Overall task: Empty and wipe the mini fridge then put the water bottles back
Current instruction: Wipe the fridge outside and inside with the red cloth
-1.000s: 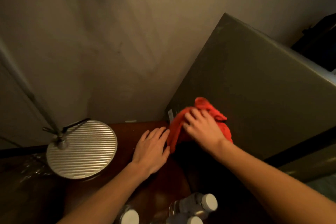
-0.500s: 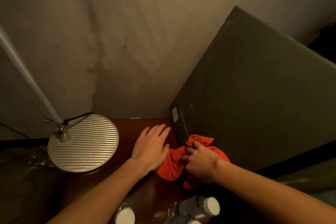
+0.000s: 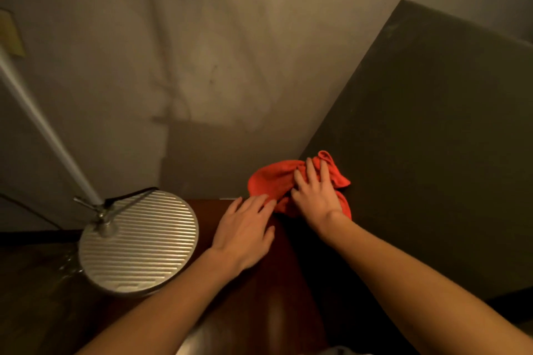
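A dark, flat-sided mini fridge [image 3: 427, 135] fills the right of the view, seen from outside. My right hand [image 3: 314, 196] presses a crumpled red cloth [image 3: 274, 181] against the fridge's side near its lower left corner. My left hand [image 3: 245, 228] lies flat, fingers spread, on the dark wooden surface [image 3: 259, 302] just left of the cloth, fingertips touching its edge. Something pale and blurred at the bottom edge may be a bottle; the water bottles are otherwise out of view.
A round ribbed metal lamp base [image 3: 138, 242] with a white pole [image 3: 43, 130] stands on the left of the wooden surface. A plain wall [image 3: 202, 66] rises close behind. The corner between fridge and wall is tight.
My right hand has moved the red cloth down to the fridge's base and back up along its side. The view has tilted up, dropping the bottles out of sight. My left hand stayed put.
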Available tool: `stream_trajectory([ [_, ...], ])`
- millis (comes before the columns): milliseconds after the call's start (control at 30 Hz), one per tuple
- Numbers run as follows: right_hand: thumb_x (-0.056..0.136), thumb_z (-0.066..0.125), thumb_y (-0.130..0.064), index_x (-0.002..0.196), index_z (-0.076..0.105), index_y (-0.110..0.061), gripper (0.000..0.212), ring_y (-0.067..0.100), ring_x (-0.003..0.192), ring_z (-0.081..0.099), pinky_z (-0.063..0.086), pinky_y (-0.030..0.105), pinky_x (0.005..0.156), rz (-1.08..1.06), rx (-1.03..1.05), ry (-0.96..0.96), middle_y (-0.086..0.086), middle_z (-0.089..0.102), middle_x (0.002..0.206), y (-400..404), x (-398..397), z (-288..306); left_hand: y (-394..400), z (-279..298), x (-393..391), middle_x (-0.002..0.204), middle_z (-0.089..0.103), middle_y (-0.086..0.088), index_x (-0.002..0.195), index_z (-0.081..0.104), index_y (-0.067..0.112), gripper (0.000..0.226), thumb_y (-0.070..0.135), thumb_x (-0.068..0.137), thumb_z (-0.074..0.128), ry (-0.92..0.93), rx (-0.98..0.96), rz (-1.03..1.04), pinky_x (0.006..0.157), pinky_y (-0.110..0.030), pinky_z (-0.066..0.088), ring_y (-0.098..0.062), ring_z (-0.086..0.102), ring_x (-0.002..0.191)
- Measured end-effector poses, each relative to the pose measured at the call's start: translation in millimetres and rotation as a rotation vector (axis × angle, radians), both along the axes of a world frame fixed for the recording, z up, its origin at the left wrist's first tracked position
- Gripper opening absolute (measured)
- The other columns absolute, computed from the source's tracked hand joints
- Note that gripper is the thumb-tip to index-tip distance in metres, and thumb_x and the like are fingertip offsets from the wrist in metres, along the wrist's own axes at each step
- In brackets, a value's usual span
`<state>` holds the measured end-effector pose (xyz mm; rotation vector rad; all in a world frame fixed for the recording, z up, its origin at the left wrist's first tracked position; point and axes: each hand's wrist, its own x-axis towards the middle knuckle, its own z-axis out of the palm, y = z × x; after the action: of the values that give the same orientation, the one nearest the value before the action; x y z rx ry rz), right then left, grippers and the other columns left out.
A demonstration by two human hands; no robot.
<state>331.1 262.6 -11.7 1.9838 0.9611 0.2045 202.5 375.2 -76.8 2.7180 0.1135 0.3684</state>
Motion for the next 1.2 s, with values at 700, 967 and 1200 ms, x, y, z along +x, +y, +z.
stream_trajectory([
  [700, 0.101, 0.034, -0.026, 0.132, 0.055, -0.020, 0.038, 0.035, 0.134, 0.033, 0.018, 0.054, 0.112, 0.033, 0.015, 0.066, 0.008, 0.046, 0.141, -3, -2, 47, -5, 2, -7, 0.161, 0.022, 0.006, 0.155, 0.020, 0.027, 0.062, 0.043, 0.099, 0.041, 0.043, 0.023, -0.045, 0.120, -0.033, 0.007, -0.012, 0.018, 0.148],
  [967, 0.099, 0.040, -0.024, 0.125, 0.060, -0.019, 0.033, 0.031, 0.124, 0.042, 0.028, 0.047, 0.103, 0.117, -0.043, 0.173, 0.004, 0.055, 0.131, -56, -64, 62, -26, 39, -10, 0.159, 0.028, 0.006, 0.152, 0.027, 0.029, 0.060, 0.042, 0.097, 0.045, 0.051, 0.031, -0.138, 0.119, -0.033, 0.013, -0.012, 0.025, 0.145],
  [1200, 0.092, 0.051, -0.029, 0.112, 0.071, -0.024, 0.029, 0.038, 0.132, 0.039, 0.019, 0.057, 0.113, 0.046, 0.061, 0.148, 0.004, 0.056, 0.131, -106, -120, 85, -49, 77, -30, 0.159, 0.027, 0.006, 0.153, 0.025, 0.030, 0.060, 0.044, 0.097, 0.042, 0.052, 0.059, -0.275, 0.119, -0.035, 0.012, -0.011, 0.023, 0.146],
])
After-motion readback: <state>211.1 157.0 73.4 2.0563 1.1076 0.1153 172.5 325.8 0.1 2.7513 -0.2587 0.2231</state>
